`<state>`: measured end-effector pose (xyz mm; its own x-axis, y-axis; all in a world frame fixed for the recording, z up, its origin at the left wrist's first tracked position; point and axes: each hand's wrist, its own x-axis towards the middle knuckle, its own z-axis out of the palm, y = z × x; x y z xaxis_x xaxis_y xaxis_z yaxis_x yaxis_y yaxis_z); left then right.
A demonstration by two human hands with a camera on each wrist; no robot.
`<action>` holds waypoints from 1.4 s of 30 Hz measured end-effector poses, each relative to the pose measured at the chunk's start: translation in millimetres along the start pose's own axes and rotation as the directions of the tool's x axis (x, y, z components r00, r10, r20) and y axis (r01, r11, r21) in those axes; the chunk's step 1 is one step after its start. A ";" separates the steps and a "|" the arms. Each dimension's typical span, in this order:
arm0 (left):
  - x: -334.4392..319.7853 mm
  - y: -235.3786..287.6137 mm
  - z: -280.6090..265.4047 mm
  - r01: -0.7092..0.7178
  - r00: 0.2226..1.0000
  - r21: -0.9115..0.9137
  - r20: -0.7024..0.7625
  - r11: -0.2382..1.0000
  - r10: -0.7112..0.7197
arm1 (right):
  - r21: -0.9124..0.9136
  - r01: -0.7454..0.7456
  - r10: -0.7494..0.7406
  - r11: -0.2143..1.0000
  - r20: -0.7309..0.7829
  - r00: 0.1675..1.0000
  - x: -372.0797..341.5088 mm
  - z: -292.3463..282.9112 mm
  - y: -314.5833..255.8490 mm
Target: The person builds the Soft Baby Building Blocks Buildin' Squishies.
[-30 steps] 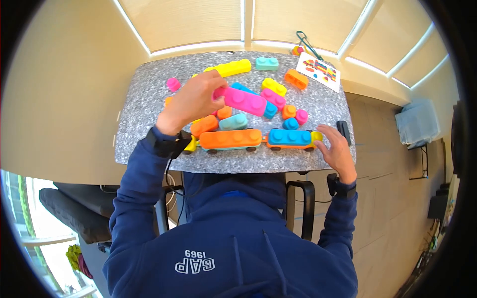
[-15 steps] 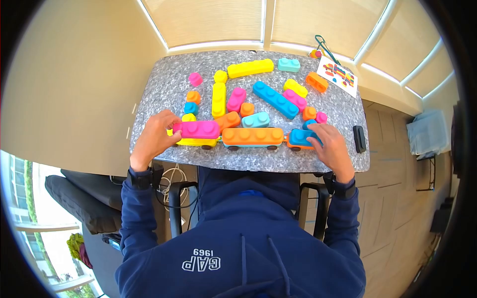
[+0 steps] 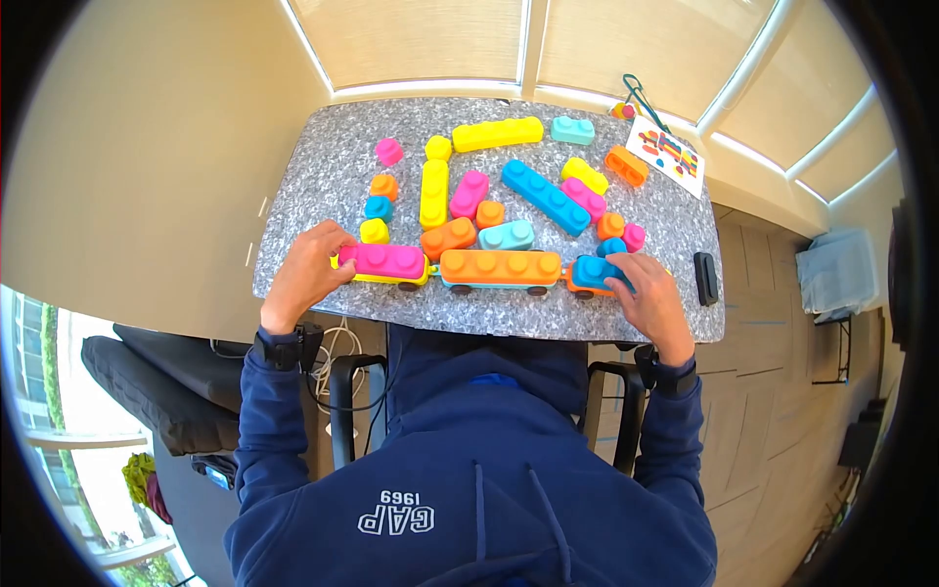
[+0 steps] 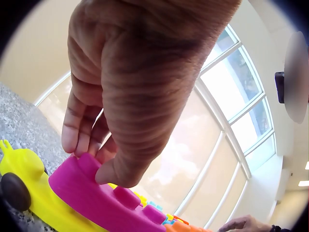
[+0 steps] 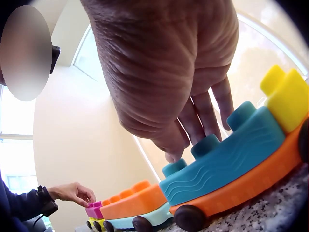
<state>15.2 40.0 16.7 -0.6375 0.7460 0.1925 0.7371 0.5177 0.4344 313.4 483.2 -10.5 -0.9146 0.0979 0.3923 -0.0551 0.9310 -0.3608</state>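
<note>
Lowered from midair, the pink block [image 3: 391, 260] lies lengthwise along the leftmost yellow wagon [image 4: 53, 211], outer end pinched by the nearer left hand [image 3: 309, 270], while the right hand [image 3: 653, 299], fingers loosely extended, rests at the blue block [image 5: 231, 159].

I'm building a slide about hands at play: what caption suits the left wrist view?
The left hand pinches a pink block atop a yellow toy wagon with a dark wheel.

From overhead, the head view faces down across the whole table [image 3: 333, 176]; low and close by the left hand [image 3: 311, 272] and right hand [image 3: 653, 301], the wrist views tilt upward, both catching the pink block [image 4: 96, 199].
</note>
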 end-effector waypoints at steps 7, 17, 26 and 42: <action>4.8 5.4 -1.4 -0.005 0.999 0.035 0.049 0.999 0.003 | 0.010 0.003 -0.003 1.000 -0.002 1.000 -0.7 1.0 1.3; 25.2 20.1 4.7 -0.225 0.959 0.033 0.181 0.974 0.216 | 0.024 -0.003 0.003 1.000 0.017 1.000 0.9 0.6 1.4; 26.5 12.8 12.6 -0.229 0.951 0.030 0.221 0.973 0.217 | 0.011 -0.012 0.012 1.000 0.027 1.000 -2.9 5.2 5.0; 64.0 40.3 15.6 -0.246 0.950 0.081 0.219 0.966 0.223 | 0.027 -0.037 0.037 0.999 0.019 0.999 -4.3 5.4 3.4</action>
<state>7.6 115.2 32.8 -0.3918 0.9159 0.0873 0.8869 0.3507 0.3007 315.0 484.1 -18.0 -0.9234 0.1255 0.3628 -0.0316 0.9170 -0.3976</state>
